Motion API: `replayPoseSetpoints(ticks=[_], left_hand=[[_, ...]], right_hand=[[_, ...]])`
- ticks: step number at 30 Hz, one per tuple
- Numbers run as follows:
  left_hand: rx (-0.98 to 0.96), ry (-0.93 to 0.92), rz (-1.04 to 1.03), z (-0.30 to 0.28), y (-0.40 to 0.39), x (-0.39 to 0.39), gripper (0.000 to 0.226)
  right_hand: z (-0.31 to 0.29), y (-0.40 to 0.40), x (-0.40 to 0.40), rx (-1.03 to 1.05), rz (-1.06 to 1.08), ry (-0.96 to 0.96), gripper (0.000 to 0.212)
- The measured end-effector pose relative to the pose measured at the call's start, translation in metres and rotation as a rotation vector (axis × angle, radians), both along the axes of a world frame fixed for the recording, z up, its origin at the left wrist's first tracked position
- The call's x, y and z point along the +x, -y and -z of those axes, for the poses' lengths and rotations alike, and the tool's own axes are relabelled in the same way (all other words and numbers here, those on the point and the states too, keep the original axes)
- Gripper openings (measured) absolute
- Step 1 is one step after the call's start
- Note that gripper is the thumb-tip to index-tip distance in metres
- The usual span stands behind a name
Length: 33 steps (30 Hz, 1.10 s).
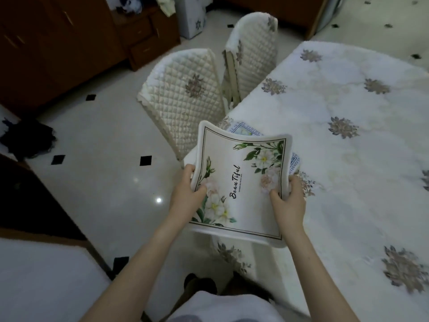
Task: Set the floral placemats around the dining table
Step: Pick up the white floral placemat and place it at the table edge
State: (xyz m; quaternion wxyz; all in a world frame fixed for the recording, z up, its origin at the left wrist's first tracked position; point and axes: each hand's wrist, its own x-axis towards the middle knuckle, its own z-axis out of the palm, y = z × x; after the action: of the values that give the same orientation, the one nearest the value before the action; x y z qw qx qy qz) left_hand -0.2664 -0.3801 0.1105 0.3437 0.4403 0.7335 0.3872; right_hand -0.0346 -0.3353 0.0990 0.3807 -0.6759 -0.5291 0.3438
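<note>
I hold a white floral placemat (239, 182) with green leaves, white flowers and the word "Beautiful" above the near left corner of the dining table (336, 140). My left hand (188, 191) grips its left edge and my right hand (286, 198) grips its right edge. The mat sags slightly between them. Under it, on the table corner, another placemat (241, 131) with a blue border and lettering peeks out at the far side and the right. The table wears a white cloth with grey flower motifs.
Two chairs with quilted white covers (185, 101) (253, 52) stand along the table's left side. Brown wooden cabinets (58, 43) line the back left wall. A dark cloth (27, 138) lies on the tiled floor at left.
</note>
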Motion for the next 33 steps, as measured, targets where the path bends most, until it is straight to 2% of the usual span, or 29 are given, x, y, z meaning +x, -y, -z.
replayPoseSetpoints(ticks=[8, 16, 21, 25, 30, 33], left_hand=[[0.004, 0.025, 0.21, 0.011, -0.07, -0.024, 0.028], [-0.116, -0.054, 0.32, 0.032, -0.152, -0.028, 0.032], [-0.165, -0.078, 0.379, 0.055, -0.191, -0.036, 0.029], [-0.208, -0.101, 0.415, 0.079, -0.208, -0.043, 0.039], [-0.209, -0.246, 0.432, 0.099, -0.215, -0.053, 0.041], [-0.231, -0.379, 0.488, 0.106, -0.215, -0.057, 0.054]], right_hand=[[0.011, -0.023, -0.02, -0.028, 0.187, 0.002, 0.037], [0.041, -0.077, -0.024, -0.026, 0.317, -0.033, 0.029], [0.06, -0.096, -0.033, -0.126, 0.353, -0.069, 0.027], [0.072, -0.101, -0.036, -0.161, 0.393, -0.058, 0.024], [0.085, -0.097, -0.035, -0.232, 0.441, 0.013, 0.024], [0.091, -0.093, -0.035, -0.292, 0.433, 0.082, 0.029]])
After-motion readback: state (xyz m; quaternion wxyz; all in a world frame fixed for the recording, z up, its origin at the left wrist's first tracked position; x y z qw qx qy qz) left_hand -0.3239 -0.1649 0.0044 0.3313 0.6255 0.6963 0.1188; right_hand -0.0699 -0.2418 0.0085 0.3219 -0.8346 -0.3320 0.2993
